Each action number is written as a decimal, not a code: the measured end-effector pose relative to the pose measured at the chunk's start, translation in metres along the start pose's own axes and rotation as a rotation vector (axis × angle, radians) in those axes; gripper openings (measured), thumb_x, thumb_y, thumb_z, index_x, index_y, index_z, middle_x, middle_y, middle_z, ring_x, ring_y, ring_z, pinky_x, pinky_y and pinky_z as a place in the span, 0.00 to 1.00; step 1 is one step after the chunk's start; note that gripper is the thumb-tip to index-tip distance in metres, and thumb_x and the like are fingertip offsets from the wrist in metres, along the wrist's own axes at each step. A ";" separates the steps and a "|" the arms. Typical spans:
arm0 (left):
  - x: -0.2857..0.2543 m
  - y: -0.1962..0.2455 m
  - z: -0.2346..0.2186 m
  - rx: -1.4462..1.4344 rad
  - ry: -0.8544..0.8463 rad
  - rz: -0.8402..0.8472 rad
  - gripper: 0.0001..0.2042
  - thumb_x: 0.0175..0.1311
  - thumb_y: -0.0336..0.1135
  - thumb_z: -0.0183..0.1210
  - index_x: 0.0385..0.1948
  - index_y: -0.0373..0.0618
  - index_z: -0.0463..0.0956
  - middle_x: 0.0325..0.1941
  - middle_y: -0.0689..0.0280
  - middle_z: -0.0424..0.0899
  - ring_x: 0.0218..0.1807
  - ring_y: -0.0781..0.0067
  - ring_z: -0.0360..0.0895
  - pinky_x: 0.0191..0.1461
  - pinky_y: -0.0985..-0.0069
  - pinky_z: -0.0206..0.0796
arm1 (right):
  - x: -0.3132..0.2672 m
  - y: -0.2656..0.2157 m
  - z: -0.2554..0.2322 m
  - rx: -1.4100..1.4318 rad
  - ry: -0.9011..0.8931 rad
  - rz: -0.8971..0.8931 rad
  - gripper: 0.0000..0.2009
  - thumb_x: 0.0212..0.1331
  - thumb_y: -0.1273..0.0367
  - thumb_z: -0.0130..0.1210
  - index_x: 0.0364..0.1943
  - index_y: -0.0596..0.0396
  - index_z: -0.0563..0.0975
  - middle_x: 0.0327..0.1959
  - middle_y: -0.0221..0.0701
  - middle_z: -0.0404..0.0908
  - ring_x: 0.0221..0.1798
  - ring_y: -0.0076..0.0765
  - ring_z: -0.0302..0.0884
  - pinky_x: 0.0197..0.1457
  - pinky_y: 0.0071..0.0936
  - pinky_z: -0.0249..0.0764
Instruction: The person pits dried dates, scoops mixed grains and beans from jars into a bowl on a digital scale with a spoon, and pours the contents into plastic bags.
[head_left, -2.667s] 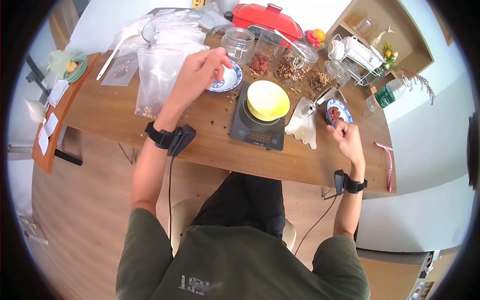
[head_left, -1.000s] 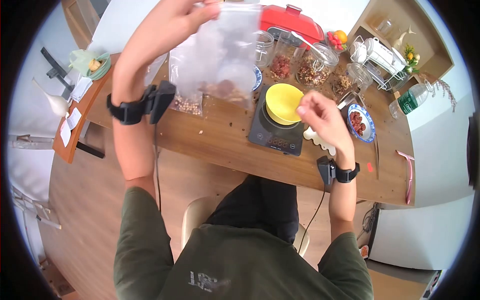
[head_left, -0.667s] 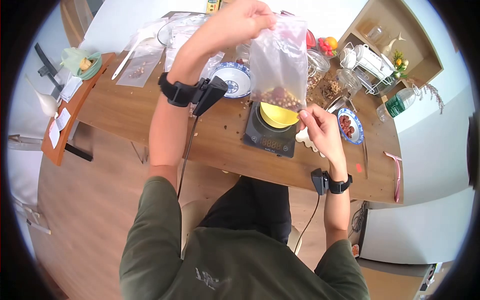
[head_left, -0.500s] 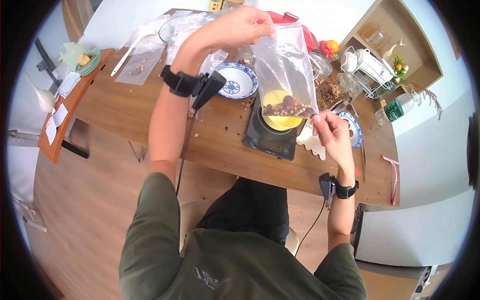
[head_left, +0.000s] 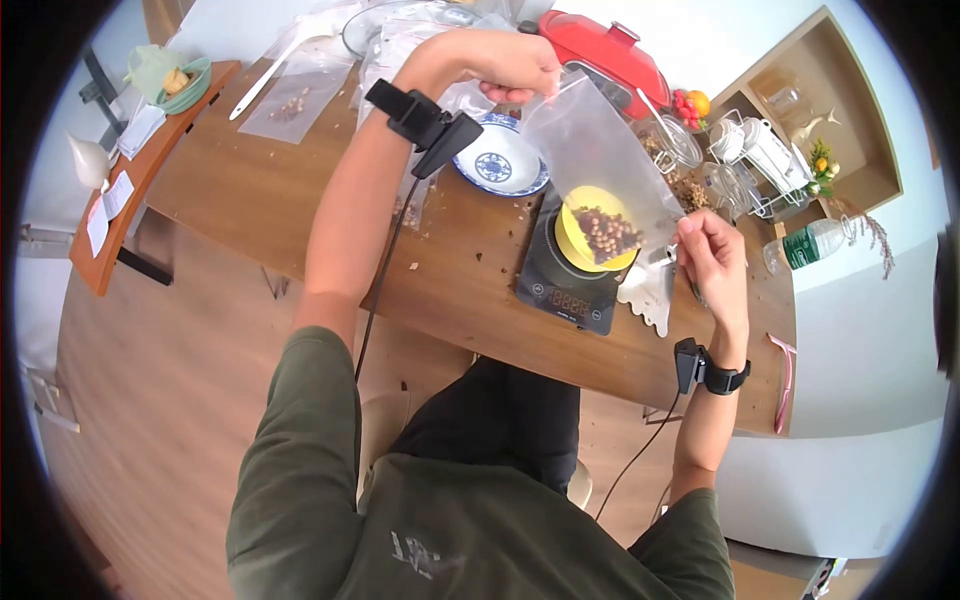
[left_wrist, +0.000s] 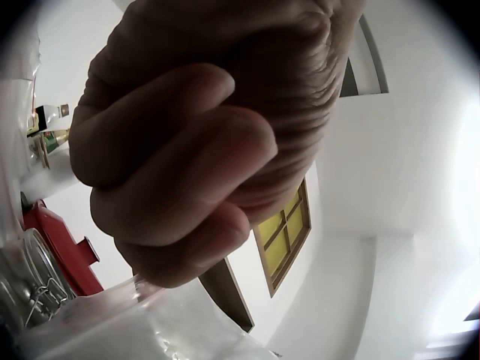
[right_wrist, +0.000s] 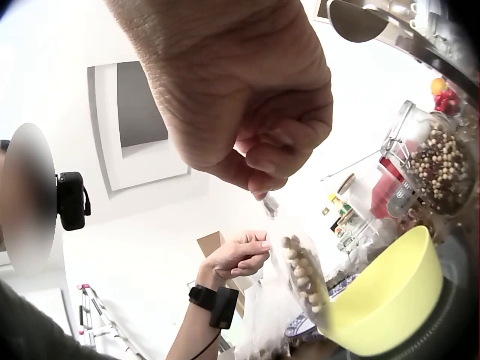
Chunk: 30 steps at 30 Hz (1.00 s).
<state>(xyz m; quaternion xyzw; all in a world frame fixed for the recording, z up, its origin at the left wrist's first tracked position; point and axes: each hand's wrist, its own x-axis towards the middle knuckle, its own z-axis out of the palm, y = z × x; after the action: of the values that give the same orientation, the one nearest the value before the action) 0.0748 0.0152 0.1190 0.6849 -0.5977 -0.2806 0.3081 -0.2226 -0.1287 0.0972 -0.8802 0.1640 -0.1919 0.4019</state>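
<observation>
My left hand (head_left: 515,68) grips an upper corner of a clear plastic bag (head_left: 605,130), its fingers curled in the left wrist view. My right hand (head_left: 715,262) pinches the bag's right-hand corner between thumb and fingers. The bag is stretched aslant between both hands, over a yellow bowl (head_left: 570,238). Round pale and dark beans (head_left: 608,236) overlap the bowl in the head view. From the right wrist, beans (right_wrist: 302,274) show inside the bag's low end, right at the bowl's rim. The bowl stands on a black digital scale (head_left: 572,300).
A blue-and-white plate (head_left: 490,168) lies left of the scale. A metal scraper-like piece (head_left: 650,298) lies right of it. Behind are a red cooker (head_left: 600,60), glass jars (head_left: 680,140) and loose plastic bags (head_left: 400,50). A white spoon (head_left: 270,75) lies at the left.
My left hand has lifted the bag from the left and carried it right, over the bowl. My right hand has taken a lower corner and moved right; the bag has tilted.
</observation>
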 end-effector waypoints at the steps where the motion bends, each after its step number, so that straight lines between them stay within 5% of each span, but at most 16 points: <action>1: 0.000 0.001 0.000 0.022 0.017 -0.032 0.08 0.59 0.33 0.46 0.31 0.40 0.72 0.11 0.72 0.66 0.09 0.85 0.58 0.12 0.83 0.46 | 0.004 -0.001 -0.002 -0.008 0.014 0.005 0.12 0.62 0.66 0.49 0.23 0.58 0.73 0.14 0.19 0.66 0.18 0.11 0.56 0.21 0.15 0.52; 9: 0.013 -0.017 0.001 0.220 0.043 -0.095 0.08 0.49 0.28 0.45 0.27 0.34 0.71 0.10 0.67 0.69 0.09 0.79 0.64 0.11 0.79 0.48 | 0.051 -0.010 -0.017 -0.245 -0.005 -0.105 0.13 0.62 0.65 0.49 0.22 0.59 0.72 0.14 0.20 0.63 0.19 0.13 0.55 0.22 0.17 0.52; 11: 0.015 -0.018 0.002 0.295 0.080 -0.145 0.07 0.46 0.26 0.46 0.22 0.36 0.74 0.13 0.64 0.73 0.13 0.75 0.67 0.16 0.76 0.57 | 0.064 -0.008 -0.018 -0.220 -0.009 -0.103 0.13 0.61 0.66 0.49 0.22 0.61 0.72 0.14 0.20 0.63 0.20 0.14 0.55 0.22 0.18 0.52; 20: 0.025 -0.015 0.022 0.511 0.185 -0.331 0.05 0.42 0.23 0.48 0.17 0.37 0.74 0.17 0.60 0.76 0.17 0.70 0.73 0.21 0.72 0.66 | 0.100 -0.023 -0.020 -0.481 -0.058 -0.197 0.13 0.60 0.67 0.49 0.24 0.63 0.71 0.14 0.25 0.62 0.20 0.19 0.55 0.23 0.23 0.54; 30: 0.030 -0.013 0.039 0.662 0.288 -0.315 0.05 0.44 0.23 0.51 0.16 0.40 0.77 0.15 0.63 0.78 0.19 0.70 0.78 0.24 0.73 0.69 | 0.112 -0.046 -0.017 -0.631 -0.045 -0.254 0.12 0.58 0.65 0.51 0.28 0.63 0.75 0.14 0.31 0.64 0.20 0.24 0.57 0.25 0.25 0.59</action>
<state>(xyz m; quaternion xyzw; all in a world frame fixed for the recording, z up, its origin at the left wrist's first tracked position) 0.0575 -0.0165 0.0834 0.8630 -0.4940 -0.0177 0.1044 -0.1271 -0.1607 0.1662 -0.9785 0.0956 -0.1609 0.0863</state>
